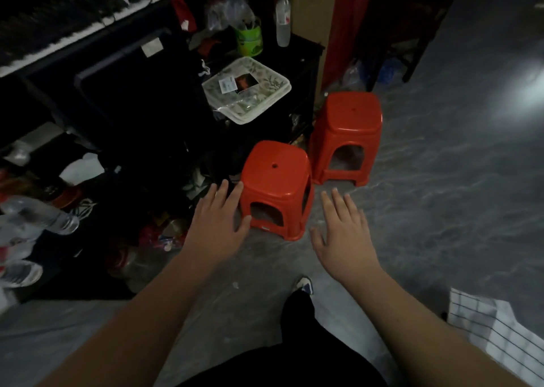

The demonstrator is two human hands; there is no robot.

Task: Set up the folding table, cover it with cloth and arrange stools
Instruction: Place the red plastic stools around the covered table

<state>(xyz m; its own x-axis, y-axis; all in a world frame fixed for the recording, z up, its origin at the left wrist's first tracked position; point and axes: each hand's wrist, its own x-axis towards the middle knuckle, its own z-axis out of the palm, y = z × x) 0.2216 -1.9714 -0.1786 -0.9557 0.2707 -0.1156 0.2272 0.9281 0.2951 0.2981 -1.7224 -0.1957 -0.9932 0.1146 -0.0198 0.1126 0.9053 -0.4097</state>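
Two red plastic stools on the grey floor, right up against the cluttered dark shelving. Near stool (275, 180) dead centre, upright on its legs, small hole in the seat. Far stool (347, 127) just beyond and to the right, also upright, the two standing close but apart.

Left hand (216, 225) reaching in on the near stool's left flank, palm down, fingers spread and straight, nothing held. Index tip right at the seat's left edge, thumb over the lower front leg, though touching or only overlapping in the view, hard to tell in this dim light. Right hand (344, 233) out on the other side, fingers straight and fanned, gripping nothing, tips just off the stool's right front corner with bare floor showing between. Near stool sitting squarely between the two hands, a little ahead of them; far stool well past both.

On the shelving, a patterned lidded box (247, 89), a green cup (249, 38) and a clear bottle (282, 19) behind it. Checked white cloth (494, 328) at lower right, beside the right forearm. One shoe (303, 285) on the floor between the arms.
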